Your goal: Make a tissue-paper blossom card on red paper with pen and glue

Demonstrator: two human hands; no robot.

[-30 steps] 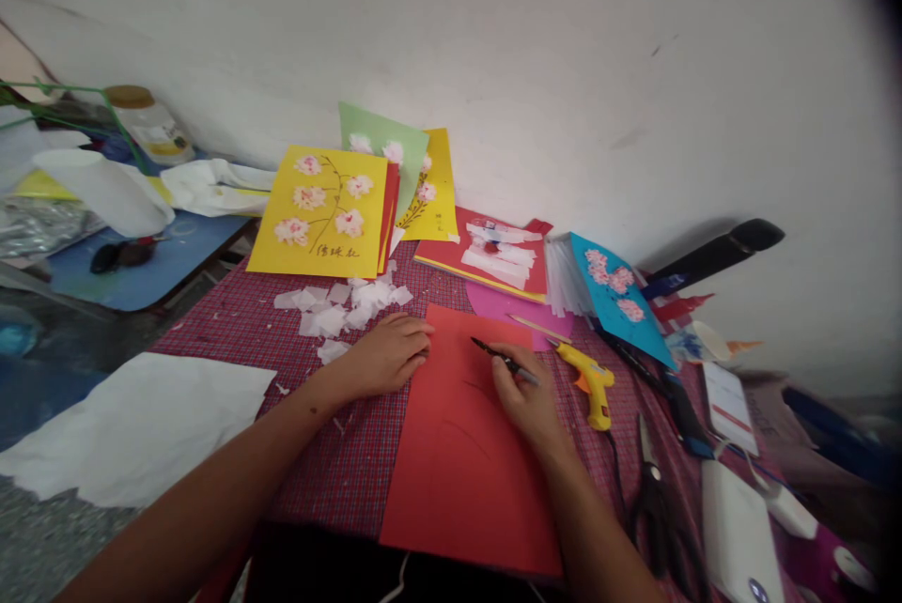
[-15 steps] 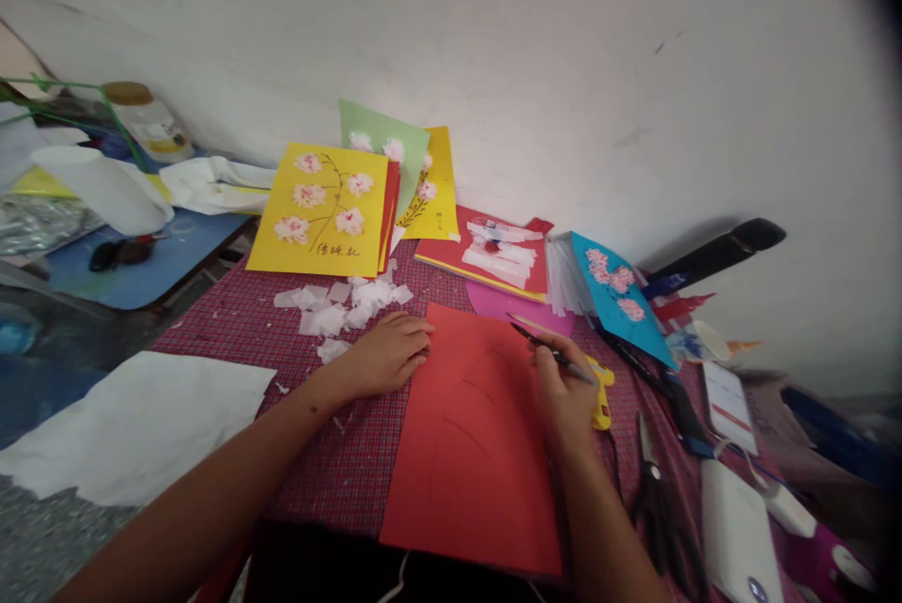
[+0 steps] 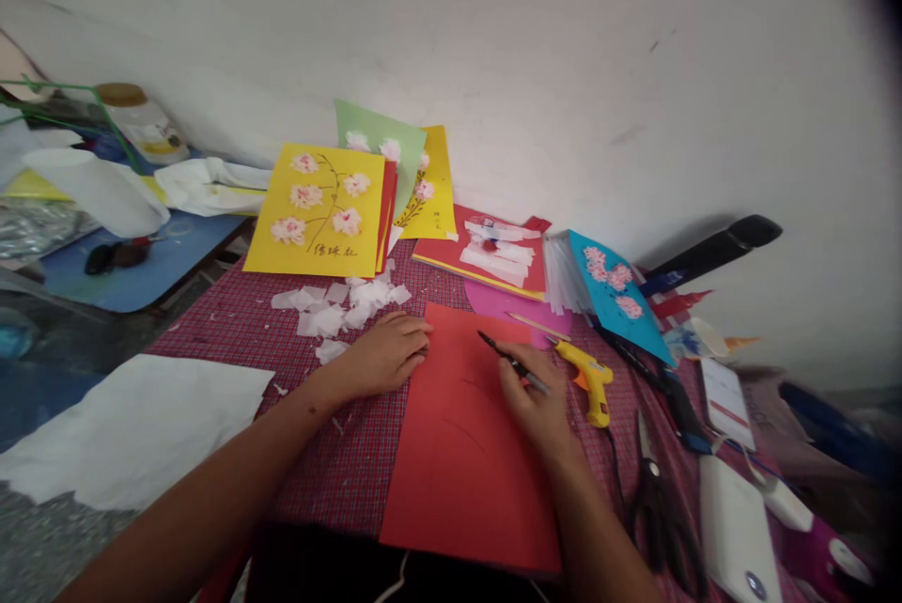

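A sheet of red paper lies on the checked tablecloth, with a few thin curved dark lines drawn on it. My left hand rests flat at the sheet's upper left edge, fingers stretched out and holding nothing. Between the fingers of my right hand is a dark slim pen, its tip pointing up and left over the upper part of the sheet. Whether the tip touches the paper I cannot tell. Torn white tissue pieces lie just beyond my left hand.
Yellow flower cards lean against the wall. A yellow glue gun, black scissors and a white power bank lie at the right. Nearby stands a blue flower card. White paper hangs over the left edge.
My right hand has moved left with the pen, from the sheet's right edge to over its upper middle, uncovering the glue gun. My left hand has stayed in place.
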